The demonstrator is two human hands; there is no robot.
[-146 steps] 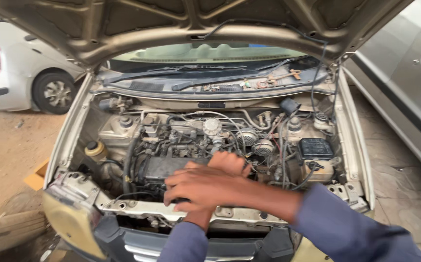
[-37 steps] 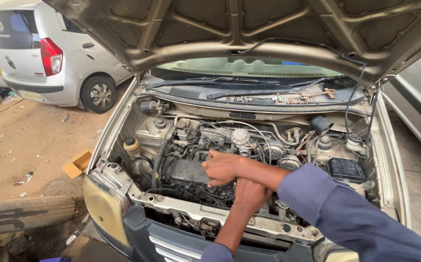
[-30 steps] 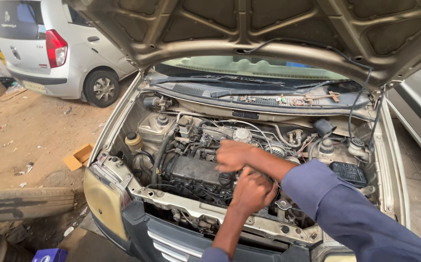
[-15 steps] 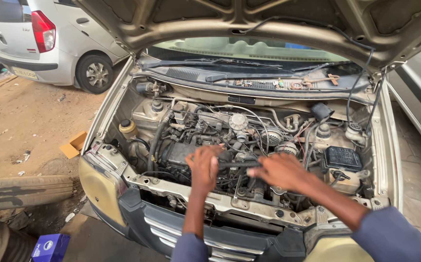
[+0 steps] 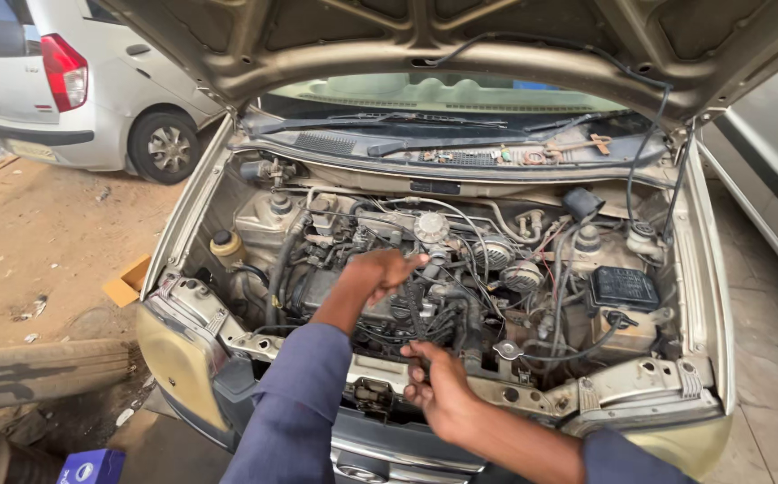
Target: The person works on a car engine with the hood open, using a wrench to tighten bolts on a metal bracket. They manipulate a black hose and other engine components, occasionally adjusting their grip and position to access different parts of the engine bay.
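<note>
Centre frame, over the open engine bay: left hand curled around a black hose atop the engine; right hand pinches its lower end by the front crossmember.

Both hands, left hand, right hand, over the open engine bay

Beige car, hood raised; blue sleeves; white hatchback far left, red taillight; black fuse box right.
</note>
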